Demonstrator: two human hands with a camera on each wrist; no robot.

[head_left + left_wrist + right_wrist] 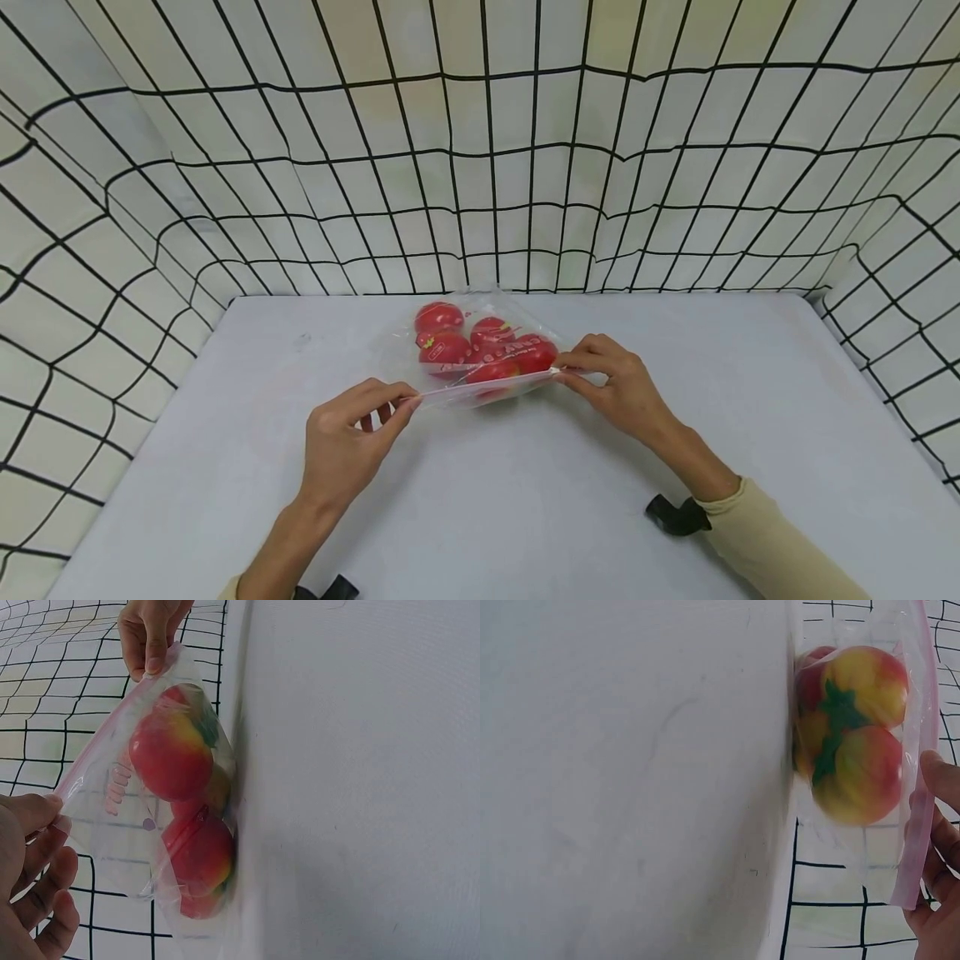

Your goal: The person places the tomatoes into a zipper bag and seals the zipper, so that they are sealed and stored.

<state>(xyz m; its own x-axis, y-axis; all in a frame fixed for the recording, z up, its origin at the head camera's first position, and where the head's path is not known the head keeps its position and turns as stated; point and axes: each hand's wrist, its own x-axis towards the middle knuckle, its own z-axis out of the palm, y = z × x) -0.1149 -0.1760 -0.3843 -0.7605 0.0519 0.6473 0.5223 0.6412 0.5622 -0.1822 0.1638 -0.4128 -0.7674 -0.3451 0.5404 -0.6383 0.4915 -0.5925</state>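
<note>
A clear plastic zip bag (480, 327) with a pink seal strip (915, 859) lies on the white table, its mouth toward me. Several red tomatoes (442, 350) fill it; the right wrist view shows yellowish undersides and green leafy tops on the tomatoes (866, 772). At the left end of the strip, my left hand (352, 433) pinches the edge between thumb and forefinger. My right hand (626, 387) pinches the strip near its other end, right of the tomatoes. Between the two hands the strip is stretched nearly straight.
The white table (517, 517) reaches out in front of me. Black grid netting (495, 179) rises along its back and both sides, close behind the bag. A black wrist mount (678, 515) sits on the right forearm, and another (333, 588) is at the left wrist.
</note>
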